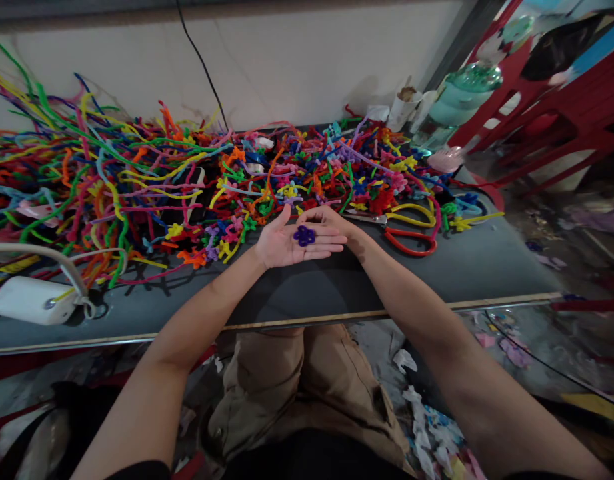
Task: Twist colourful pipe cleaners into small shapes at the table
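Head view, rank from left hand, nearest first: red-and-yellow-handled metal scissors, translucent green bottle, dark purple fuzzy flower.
1. Flower: on the left hand.
2. Scissors: to the right, on the table.
3. Bottle: farther right, toward the back.

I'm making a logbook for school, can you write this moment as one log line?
left hand: open, palm up, purple flower on it | right hand: partly hidden behind left hand | scissors: on table

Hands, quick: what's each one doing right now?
Left hand: open, palm up, dark purple flower lying on it.
Right hand: partly hidden behind the left; cannot tell whether open or closed.
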Demonstrator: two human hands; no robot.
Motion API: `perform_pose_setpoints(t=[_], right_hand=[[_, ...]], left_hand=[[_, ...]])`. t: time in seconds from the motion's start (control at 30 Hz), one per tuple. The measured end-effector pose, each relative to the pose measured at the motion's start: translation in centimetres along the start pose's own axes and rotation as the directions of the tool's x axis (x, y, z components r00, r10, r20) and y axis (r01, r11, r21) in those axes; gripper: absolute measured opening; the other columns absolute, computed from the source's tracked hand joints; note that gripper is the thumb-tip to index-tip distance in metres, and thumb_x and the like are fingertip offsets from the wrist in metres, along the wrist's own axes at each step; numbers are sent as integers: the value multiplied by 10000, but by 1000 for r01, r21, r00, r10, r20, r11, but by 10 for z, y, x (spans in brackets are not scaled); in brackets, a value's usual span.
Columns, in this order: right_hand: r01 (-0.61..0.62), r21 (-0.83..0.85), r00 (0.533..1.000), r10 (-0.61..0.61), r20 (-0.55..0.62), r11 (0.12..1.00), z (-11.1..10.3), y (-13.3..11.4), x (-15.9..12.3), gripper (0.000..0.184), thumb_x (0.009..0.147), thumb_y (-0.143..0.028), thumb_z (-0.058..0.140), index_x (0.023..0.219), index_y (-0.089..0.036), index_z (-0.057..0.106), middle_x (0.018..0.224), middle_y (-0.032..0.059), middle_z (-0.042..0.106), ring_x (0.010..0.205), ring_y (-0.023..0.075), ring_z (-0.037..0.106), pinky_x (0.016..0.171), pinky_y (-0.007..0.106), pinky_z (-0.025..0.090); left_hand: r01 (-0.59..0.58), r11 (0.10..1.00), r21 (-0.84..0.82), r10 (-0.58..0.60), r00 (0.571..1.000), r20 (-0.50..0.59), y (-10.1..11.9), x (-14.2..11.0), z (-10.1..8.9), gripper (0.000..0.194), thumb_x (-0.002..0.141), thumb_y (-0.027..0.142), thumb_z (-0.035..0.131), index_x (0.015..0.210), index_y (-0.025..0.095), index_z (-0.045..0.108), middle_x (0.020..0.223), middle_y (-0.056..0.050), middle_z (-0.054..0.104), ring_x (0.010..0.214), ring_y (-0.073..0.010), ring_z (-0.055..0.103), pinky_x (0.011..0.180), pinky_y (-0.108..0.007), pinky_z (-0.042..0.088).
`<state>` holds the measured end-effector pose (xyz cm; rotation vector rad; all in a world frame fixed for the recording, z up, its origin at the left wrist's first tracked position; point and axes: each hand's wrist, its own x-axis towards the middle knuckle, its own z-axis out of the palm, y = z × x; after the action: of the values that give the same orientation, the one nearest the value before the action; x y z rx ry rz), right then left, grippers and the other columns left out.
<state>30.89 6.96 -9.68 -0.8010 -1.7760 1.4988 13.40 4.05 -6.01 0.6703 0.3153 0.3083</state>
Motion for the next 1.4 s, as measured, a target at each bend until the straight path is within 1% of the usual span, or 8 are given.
perform_pose_setpoints(t=[0.5,0.77,0.87,0.97,1.07,1.23,1.3,1.4], right_hand=[[-32,76,999,35,-37,997,2,-4,-1,349,722,-489,733,766,-149,670,726,-4,640,690,100,580,705,235,486],[-73,124,989,88,-122,990,-2,-3,1,245,731,-387,708,775,-147,679,748,19,680,695,115,621,692,227,513],[-32,94,986,47,-158,995,-1,-2,-1,217,743,-362,692,789,-150,681,782,25,691,746,120,636,725,232,522],[30,108,985,-11,-172,994,3,-1,-2,294,721,-427,719,826,-157,672,814,22,690,768,123,638,715,236,524],[56,104,968,-28,-250,993,3,1,0,397,717,-539,718,834,-168,635,744,-4,654,664,100,597,592,209,493],[79,40,897,-53,-439,996,-3,7,5,515,733,-683,645,789,-178,560,557,-61,482,433,51,417,383,184,321],[84,31,892,-61,-447,996,-4,10,7,551,709,-717,640,781,-178,554,532,-67,460,413,48,391,374,187,308],[71,16,901,-57,-429,997,-2,13,8,579,700,-740,627,803,-172,571,498,-70,449,406,54,376,379,192,304]], left_hand=[[29,989,-144,-24,999,39,0,-2,2,889,915,641,185,1447,-61,304,1419,-299,455,1370,-361,409,1091,-444,356],[-133,991,-30,130,986,-104,0,1,4,808,893,681,250,1403,84,437,1345,-215,572,1279,-328,530,1050,-462,416],[-168,985,49,174,974,-147,0,2,5,794,855,713,333,1329,104,520,1266,-200,633,1239,-329,567,1008,-447,464],[-188,970,154,216,958,-187,1,2,4,741,846,712,385,1263,130,575,1174,-180,685,1158,-329,624,915,-437,527],[-234,929,287,317,903,-289,6,3,-4,599,859,646,472,1199,177,621,1077,-134,727,1006,-282,698,786,-372,573],[-336,799,498,559,720,-412,13,5,-26,341,813,340,698,1127,214,660,972,-53,741,796,-142,719,705,-232,564],[-343,768,540,594,697,-402,14,6,-30,356,786,288,729,1126,207,662,962,-50,737,801,-134,717,721,-228,563],[-330,740,586,611,695,-380,12,6,-30,416,741,264,768,1133,183,657,920,-57,738,796,-147,716,720,-237,564]])
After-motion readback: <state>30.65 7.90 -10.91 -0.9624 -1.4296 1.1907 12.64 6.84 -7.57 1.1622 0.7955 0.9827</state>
